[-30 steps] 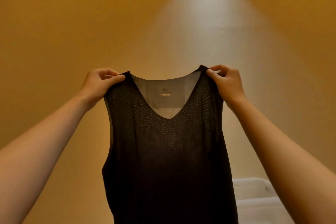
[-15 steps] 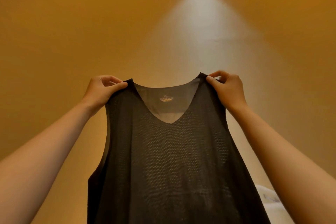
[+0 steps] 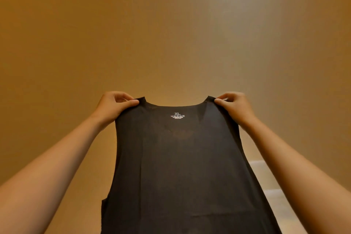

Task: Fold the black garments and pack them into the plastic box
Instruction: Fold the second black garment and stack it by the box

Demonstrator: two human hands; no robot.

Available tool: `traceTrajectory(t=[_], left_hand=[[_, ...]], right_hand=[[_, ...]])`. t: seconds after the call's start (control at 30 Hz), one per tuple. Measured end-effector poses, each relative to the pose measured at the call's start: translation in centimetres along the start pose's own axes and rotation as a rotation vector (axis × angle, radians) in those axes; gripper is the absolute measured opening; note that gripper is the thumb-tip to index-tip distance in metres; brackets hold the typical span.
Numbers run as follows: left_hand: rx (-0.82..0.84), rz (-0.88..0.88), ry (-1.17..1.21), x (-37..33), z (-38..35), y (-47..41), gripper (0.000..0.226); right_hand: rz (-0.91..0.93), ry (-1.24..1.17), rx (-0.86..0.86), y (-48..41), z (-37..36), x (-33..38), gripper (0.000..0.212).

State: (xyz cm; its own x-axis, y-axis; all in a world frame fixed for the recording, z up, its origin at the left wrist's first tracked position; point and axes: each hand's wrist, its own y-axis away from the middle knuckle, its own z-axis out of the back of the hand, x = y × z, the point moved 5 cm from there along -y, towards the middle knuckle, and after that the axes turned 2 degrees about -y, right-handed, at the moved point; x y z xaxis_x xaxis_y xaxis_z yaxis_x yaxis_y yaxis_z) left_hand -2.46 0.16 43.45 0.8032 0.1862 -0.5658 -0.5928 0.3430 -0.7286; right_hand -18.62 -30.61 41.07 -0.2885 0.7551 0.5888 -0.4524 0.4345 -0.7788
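Observation:
A black sleeveless garment (image 3: 180, 167) hangs spread out in front of me, with a white XL print just below its neckline. My left hand (image 3: 114, 104) pinches its left shoulder strap between thumb and fingers. My right hand (image 3: 233, 105) pinches the right shoulder strap the same way. Both arms are stretched forward and the cloth is pulled taut between them. Its lower part runs out of the bottom of the frame. A pale plastic box (image 3: 273, 192) shows partly at the lower right, mostly hidden behind the garment and my right arm.
An orange-brown surface (image 3: 171, 34) fills the whole background, with a pale patch of light at the upper right.
The garment has dropped lower and been spread wider between my hands. The V-neck opening no longer shows; the neckline now looks shallow with the XL print facing me.

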Motion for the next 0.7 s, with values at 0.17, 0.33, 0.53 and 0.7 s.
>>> traceTrajectory(t=[0.17, 0.33, 0.53, 0.7], left_hand=[[0.137, 0.188, -0.103, 14.3, -7.7, -0.6, 0.012], [0.194, 0.414, -0.164, 28.8, -15.3, 3.4, 0.014], [0.287, 0.577, -0.219, 39.9, -21.0, 9.1, 0.018], [0.3, 0.579, -0.227, 42.9, -22.7, 10.5, 0.016]], right_hand=[[-0.172, 0.13, 0.215, 0.8, -9.4, -12.6, 0.013], [-0.332, 0.257, 0.295, 5.5, -18.2, -24.5, 0.012], [-0.246, 0.514, 0.389, 9.7, -25.2, -30.1, 0.016], [-0.245, 0.578, 0.438, 10.7, -27.5, -32.3, 0.018]])
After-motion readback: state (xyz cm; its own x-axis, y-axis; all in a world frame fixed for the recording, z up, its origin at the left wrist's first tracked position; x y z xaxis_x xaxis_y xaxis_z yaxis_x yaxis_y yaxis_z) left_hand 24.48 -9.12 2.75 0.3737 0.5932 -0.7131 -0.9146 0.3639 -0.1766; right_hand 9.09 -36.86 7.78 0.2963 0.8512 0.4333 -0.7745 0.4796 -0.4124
